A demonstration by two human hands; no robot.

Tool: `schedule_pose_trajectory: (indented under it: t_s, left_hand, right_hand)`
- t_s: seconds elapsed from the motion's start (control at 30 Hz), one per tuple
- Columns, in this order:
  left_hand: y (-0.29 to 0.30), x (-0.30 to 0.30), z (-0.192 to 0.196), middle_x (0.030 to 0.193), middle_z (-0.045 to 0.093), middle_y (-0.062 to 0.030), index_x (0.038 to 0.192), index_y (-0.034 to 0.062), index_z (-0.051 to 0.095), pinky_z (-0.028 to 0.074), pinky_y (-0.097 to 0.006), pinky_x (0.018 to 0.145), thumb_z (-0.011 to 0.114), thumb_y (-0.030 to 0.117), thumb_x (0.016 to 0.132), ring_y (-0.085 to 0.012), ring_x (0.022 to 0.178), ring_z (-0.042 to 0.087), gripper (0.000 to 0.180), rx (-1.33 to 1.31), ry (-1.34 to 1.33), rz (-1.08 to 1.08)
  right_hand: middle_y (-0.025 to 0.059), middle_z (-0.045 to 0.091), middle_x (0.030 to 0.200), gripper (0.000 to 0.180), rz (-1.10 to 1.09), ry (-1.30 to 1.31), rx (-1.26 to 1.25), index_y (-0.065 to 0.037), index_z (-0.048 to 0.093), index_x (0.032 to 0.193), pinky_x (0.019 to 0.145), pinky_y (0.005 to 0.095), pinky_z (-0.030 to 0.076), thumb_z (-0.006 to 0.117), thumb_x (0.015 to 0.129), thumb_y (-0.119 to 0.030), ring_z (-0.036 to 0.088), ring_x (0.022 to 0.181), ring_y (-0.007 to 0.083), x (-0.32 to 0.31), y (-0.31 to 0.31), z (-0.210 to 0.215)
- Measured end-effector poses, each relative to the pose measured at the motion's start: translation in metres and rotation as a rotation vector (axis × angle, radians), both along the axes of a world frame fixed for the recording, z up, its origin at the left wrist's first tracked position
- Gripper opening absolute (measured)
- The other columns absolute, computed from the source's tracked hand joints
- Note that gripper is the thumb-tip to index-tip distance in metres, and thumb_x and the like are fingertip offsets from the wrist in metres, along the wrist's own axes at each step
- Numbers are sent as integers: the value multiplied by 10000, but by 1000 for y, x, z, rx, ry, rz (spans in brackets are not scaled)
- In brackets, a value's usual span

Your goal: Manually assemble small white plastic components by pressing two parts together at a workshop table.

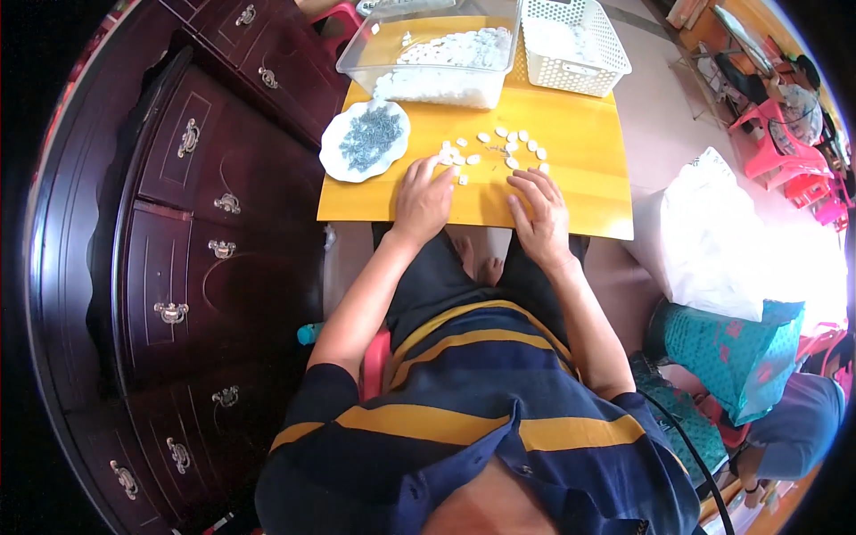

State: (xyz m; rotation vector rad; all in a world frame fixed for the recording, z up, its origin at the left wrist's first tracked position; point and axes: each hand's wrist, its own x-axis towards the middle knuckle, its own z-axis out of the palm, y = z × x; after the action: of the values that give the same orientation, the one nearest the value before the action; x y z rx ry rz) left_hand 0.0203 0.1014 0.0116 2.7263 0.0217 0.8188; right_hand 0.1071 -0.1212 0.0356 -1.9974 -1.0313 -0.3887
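Observation:
My left hand [423,198] rests at the near left part of the yellow table, its fingers stretched out and their tips beside a cluster of small white plastic pieces [449,153]. Whether a fingertip touches one of them is hard to tell. Over the near right part, my right hand [540,212] has its thumb apart from its lightly bent fingers, with nothing seen in it. Several oval white pieces [512,163] lie scattered between and beyond the hands. Among them is a little group of thin dark metal bits [497,150], too small to name.
A white scalloped plate [332,159] heaped with small dark grey metal parts [371,138] stands left on the table [580,192]. At the back are a clear plastic bin [357,67] of white pieces and a white perforated basket [615,67]. Dark drawers [192,223] flank the left; a white sack [704,236] stands right.

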Motion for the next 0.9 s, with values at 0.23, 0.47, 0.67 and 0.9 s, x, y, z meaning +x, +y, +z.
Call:
schedule_pose_trajectory:
  t_s: [0.23,0.47,0.67,0.9]
  left_hand:
    - [-3,0,2,1285,585,-172,1227,73,687,454,-473,1029,671,97,851,-377,1224,537,377,-28,-17,18]
    - [0,-2,1,1331,578,-169,1218,86,695,428,-481,1077,644,147,879,-374,1274,519,348,22,23,-18]
    - [1,-5,1,1381,557,-159,1180,99,701,380,-520,1125,657,211,885,-371,1354,458,318,32,59,-115]
    - [-13,-13,8,1316,589,-116,1099,126,719,378,-517,1131,803,338,778,-335,1327,486,393,-62,67,-220]
  right_hand:
    - [152,703,1125,201,32,23,49,-37,692,1100,940,430,517,688,899,-51,653,1082,369,-9,2,-2]
    - [124,708,989,176,7,61,10,-53,702,1050,836,415,524,696,877,-17,670,921,321,-16,10,-5]
    - [120,714,928,127,17,335,-6,-35,718,1058,695,321,528,665,942,-33,676,776,251,-26,9,-5]
    - [105,721,918,116,35,551,54,-14,719,1063,732,291,531,672,967,-60,679,800,179,-24,6,-11]
